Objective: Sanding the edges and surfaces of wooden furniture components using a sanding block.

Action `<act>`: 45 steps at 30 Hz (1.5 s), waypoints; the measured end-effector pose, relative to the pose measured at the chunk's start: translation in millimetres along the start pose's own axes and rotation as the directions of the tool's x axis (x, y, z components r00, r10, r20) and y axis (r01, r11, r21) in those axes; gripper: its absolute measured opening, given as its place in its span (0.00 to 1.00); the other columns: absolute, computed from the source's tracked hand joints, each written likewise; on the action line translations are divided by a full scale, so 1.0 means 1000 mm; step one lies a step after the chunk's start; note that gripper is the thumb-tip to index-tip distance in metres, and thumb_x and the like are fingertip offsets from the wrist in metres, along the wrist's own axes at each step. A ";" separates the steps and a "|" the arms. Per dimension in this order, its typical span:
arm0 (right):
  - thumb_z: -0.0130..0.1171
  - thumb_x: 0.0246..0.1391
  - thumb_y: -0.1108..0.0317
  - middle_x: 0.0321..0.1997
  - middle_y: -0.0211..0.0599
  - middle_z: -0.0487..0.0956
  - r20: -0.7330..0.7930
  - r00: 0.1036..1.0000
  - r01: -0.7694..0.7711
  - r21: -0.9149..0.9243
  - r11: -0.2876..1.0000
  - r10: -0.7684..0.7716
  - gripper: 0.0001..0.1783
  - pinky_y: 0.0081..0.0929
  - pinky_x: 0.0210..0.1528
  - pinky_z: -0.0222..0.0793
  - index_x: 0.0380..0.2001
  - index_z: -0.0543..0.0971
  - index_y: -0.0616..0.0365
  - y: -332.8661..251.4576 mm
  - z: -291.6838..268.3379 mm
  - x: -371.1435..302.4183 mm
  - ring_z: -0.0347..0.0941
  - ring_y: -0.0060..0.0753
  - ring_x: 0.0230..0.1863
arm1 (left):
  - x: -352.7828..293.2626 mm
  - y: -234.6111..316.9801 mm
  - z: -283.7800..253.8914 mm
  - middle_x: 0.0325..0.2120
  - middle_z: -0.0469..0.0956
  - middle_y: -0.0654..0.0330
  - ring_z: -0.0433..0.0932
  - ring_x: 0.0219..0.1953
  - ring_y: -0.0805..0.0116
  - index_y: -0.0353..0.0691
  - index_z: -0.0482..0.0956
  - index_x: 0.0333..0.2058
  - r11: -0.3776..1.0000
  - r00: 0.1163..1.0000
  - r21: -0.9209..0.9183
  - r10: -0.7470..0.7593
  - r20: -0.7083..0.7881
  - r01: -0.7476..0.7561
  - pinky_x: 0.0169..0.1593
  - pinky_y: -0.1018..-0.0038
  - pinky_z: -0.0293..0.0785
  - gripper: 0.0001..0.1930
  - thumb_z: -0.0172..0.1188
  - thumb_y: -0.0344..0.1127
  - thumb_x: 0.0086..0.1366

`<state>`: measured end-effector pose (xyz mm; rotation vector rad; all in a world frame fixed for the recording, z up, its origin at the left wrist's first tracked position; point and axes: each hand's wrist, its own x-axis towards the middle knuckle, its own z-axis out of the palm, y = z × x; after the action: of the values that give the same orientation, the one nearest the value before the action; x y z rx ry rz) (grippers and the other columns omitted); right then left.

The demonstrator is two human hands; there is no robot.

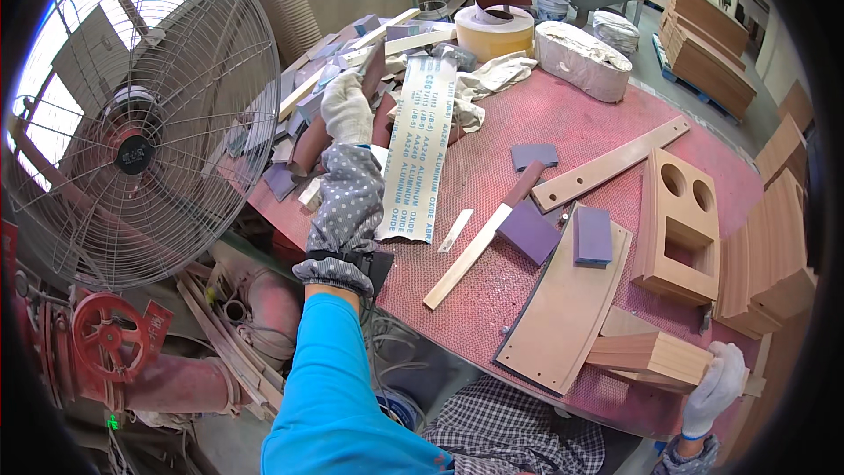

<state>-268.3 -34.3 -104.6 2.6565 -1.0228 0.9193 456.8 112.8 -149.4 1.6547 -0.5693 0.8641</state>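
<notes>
My left hand, in a white knit glove, reaches over the pile at the far left of the table. Its fingers are closed on a brown piece of sandpaper standing upright. Just right of it lies a long sandpaper strip, printed backing up. Around it are several grey and purple sanding blocks and another curled sandpaper piece. At the near right, my gloved right hand grips the end of a wooden block. Left of that block lies a flat curved wooden panel with a purple sanding block on it.
A large caged fan stands close on the left, above a red valve wheel. The red table also holds a drilled wooden bar, a sanding stick, a wooden piece with cutouts and a sandpaper roll.
</notes>
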 end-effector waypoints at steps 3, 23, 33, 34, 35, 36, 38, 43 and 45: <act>0.43 0.71 0.70 0.40 0.52 0.78 -0.001 1.000 -0.012 0.019 1.000 0.012 0.15 0.48 0.58 0.68 0.38 0.78 0.67 -0.001 -0.004 -0.005 0.74 0.59 0.45 | 0.001 0.043 -0.017 0.40 0.88 0.58 0.83 0.37 0.70 0.34 0.87 0.48 0.918 0.934 -0.176 -0.356 0.022 0.354 0.46 0.71 0.80 0.11 0.60 0.34 0.76; 0.48 0.73 0.63 0.45 0.49 0.87 -0.004 0.992 -0.111 0.458 0.882 0.127 0.19 0.38 0.57 0.75 0.45 0.85 0.65 -0.008 -0.012 0.023 0.84 0.49 0.49 | -0.220 0.384 -0.065 0.61 0.77 0.44 0.73 0.65 0.57 0.30 0.86 0.45 0.407 0.216 -0.466 0.526 0.823 0.786 0.65 0.65 0.69 0.16 0.59 0.39 0.75; 0.50 0.75 0.50 0.49 0.47 0.87 0.027 0.933 -0.143 0.943 0.300 0.360 0.28 0.39 0.66 0.71 0.55 0.82 0.67 -0.019 -0.022 -0.001 0.81 0.36 0.55 | -0.249 0.404 -0.065 0.58 0.80 0.50 0.78 0.58 0.61 0.33 0.86 0.41 0.755 0.163 -0.534 0.514 0.842 0.380 0.62 0.67 0.73 0.09 0.59 0.30 0.73; 0.59 0.69 0.53 0.49 0.46 0.86 0.053 0.943 -0.215 0.850 0.481 0.328 0.25 0.41 0.66 0.71 0.56 0.82 0.65 -0.032 -0.024 -0.011 0.81 0.39 0.55 | -0.247 0.401 -0.065 0.57 0.81 0.52 0.79 0.56 0.61 0.33 0.87 0.41 0.768 0.163 -0.553 0.530 0.832 0.323 0.62 0.66 0.74 0.09 0.59 0.29 0.72; 0.68 0.63 0.55 0.49 0.46 0.86 0.082 0.948 -0.273 0.706 0.654 0.308 0.26 0.43 0.66 0.71 0.56 0.82 0.62 -0.039 -0.027 -0.019 0.81 0.42 0.55 | -0.249 0.403 -0.063 0.57 0.81 0.52 0.79 0.56 0.61 0.33 0.87 0.41 0.769 0.155 -0.550 0.531 0.833 0.324 0.62 0.66 0.74 0.09 0.59 0.29 0.72; 0.72 0.55 0.58 0.49 0.45 0.85 -0.084 0.986 -0.088 0.472 0.877 0.144 0.28 0.46 0.67 0.70 0.56 0.81 0.60 -0.045 -0.024 -0.019 0.80 0.45 0.55 | -0.246 0.404 -0.059 0.56 0.81 0.53 0.79 0.56 0.61 0.34 0.87 0.41 0.766 0.142 -0.561 0.546 0.825 0.313 0.61 0.67 0.74 0.09 0.59 0.29 0.72; 0.77 0.42 0.60 0.55 0.43 0.80 -0.203 0.975 0.104 0.086 0.991 -0.085 0.36 0.53 0.71 0.66 0.57 0.79 0.57 -0.058 -0.011 -0.023 0.75 0.51 0.59 | -0.241 0.406 -0.059 0.54 0.82 0.53 0.80 0.54 0.62 0.35 0.87 0.41 0.746 0.133 -0.581 0.573 0.809 0.325 0.59 0.67 0.75 0.08 0.60 0.30 0.71; 0.78 0.40 0.62 0.59 0.40 0.77 -0.227 0.973 0.044 0.019 0.999 -0.039 0.38 0.56 0.73 0.62 0.57 0.77 0.56 -0.077 0.013 -0.024 0.72 0.52 0.64 | -0.240 0.403 -0.053 0.55 0.81 0.51 0.79 0.55 0.61 0.36 0.88 0.42 0.742 0.085 -0.599 0.605 0.791 0.301 0.60 0.66 0.75 0.09 0.61 0.31 0.71; 0.78 0.38 0.63 0.58 0.40 0.77 -0.312 0.950 0.038 0.099 0.994 -0.006 0.36 0.56 0.73 0.62 0.54 0.78 0.55 -0.082 0.020 -0.024 0.72 0.51 0.64 | -0.239 0.403 -0.054 0.56 0.81 0.51 0.79 0.56 0.61 0.36 0.88 0.43 0.734 0.078 -0.609 0.617 0.783 0.301 0.60 0.66 0.75 0.09 0.61 0.32 0.71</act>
<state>-219.0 34.2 -128.2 2.4827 -0.8906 1.3670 -5.3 45.2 -85.8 1.2108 -1.8793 -0.6224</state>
